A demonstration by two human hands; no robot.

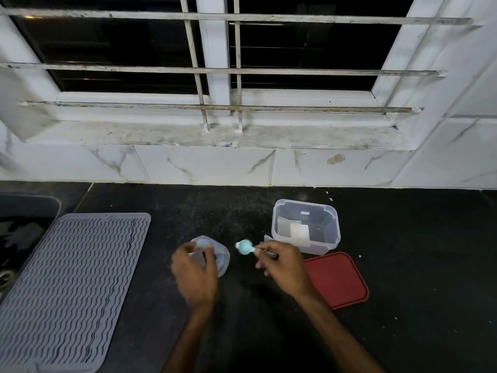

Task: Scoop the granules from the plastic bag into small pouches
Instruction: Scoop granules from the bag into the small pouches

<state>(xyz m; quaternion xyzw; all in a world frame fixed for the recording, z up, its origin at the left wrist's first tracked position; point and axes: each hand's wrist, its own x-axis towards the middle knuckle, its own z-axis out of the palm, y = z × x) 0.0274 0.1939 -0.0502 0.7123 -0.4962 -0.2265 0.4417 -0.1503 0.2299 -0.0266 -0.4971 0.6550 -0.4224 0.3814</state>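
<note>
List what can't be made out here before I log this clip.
Head view: the contents of the plastic bag, covered by the left hand gripping it and smeared by motion blur.
Head view: whether the blue scoop held by the right hand is loaded; too blurred.
Head view: what the white pieces in the clear container are; cloudy walls.
Head view: the grey mat, cut off by the left and bottom edges.

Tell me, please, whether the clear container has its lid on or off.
Off. The clear container stands open-topped, and a red lid lies flat on the counter beside it.
</note>
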